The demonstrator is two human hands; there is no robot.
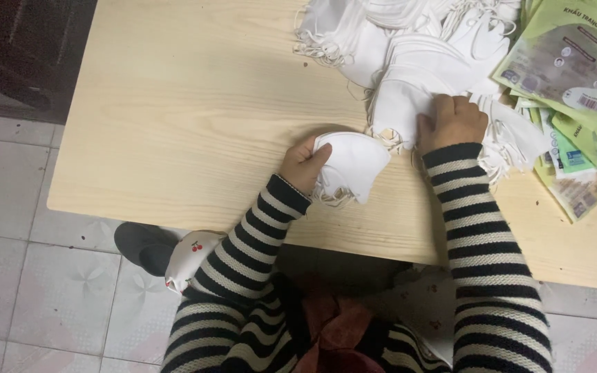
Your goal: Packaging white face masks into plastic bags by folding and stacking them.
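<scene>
The left hand [303, 164] has its fingers curled round a small stack of folded white masks [348, 168], thumb on top and the rest seemingly tucked beneath, though the masks hide them. The stack sits just above the desk's [188, 117] near edge, about midway along it, with loose ear loops trailing below toward the striped sleeve.

The right hand [450, 121] lies knuckles up, fingers bent and pressed together, pushing down into the near fringe of a large heap of white masks [416, 62]. Whether those fingers pinch a single mask cannot be told, since the fingertips are buried in the white material. The two hands are near one another, the held stack almost touching the heap's lower edge.

The heap spreads from the hand toward the far edge of the desk. Along the right edge lies a fan of green and clear printed packets [575, 76], partly overlapped by masks. Below the desk, tiled floor [50, 290] and a dark slipper [143, 245] show.
</scene>
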